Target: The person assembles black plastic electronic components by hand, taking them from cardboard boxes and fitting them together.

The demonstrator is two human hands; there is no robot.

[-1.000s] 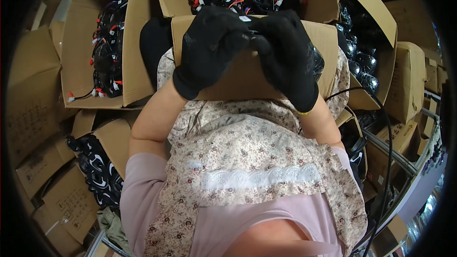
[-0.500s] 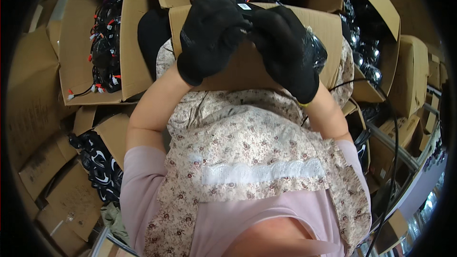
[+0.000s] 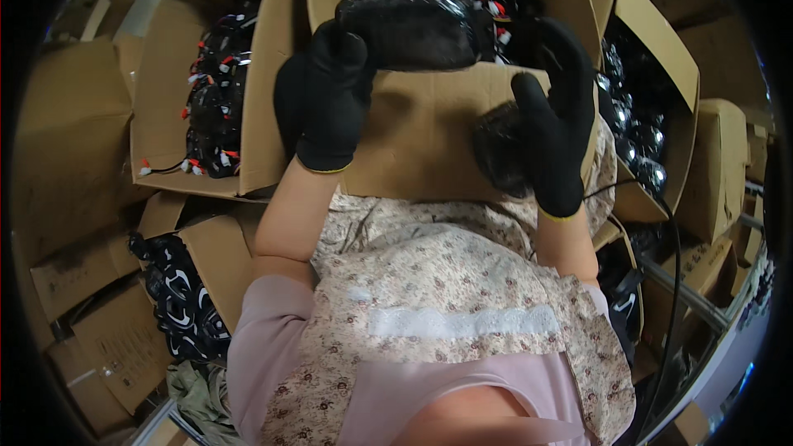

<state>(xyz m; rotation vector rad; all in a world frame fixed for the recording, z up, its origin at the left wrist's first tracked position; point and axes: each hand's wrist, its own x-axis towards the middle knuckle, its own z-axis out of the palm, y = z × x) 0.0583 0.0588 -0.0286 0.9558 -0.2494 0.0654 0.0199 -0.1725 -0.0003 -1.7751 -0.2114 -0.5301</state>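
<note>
My left hand (image 3: 330, 103), in a black glove, grips the left end of a black oblong pack (image 3: 413, 31). The pack has rounded ends and a glossy look like clear wrap, and is raised level at the near side of a cardboard box. My right hand (image 3: 557, 120), gloved in black too, is apart from the pack, thumb and fingers spread. Beside its palm shows a dark, shiny, see-through roundish thing (image 3: 500, 149); whether it touches the hand I cannot tell. Below both hands is the box's brown flap (image 3: 429, 128).
The box ahead contains black parts with red and white connectors (image 3: 496, 8). More such parts (image 3: 216, 99) fill a carton at left. Shiny wrapped items (image 3: 648, 136) sit in a carton at right. Black-and-white items (image 3: 178, 297) lie lower left. A black cable (image 3: 677, 264) hangs at right.
My hands have moved apart; they were together over the flap. The black pack now shows fully in my left hand. My right hand has come away and spread its fingers. The view has shifted slightly.
</note>
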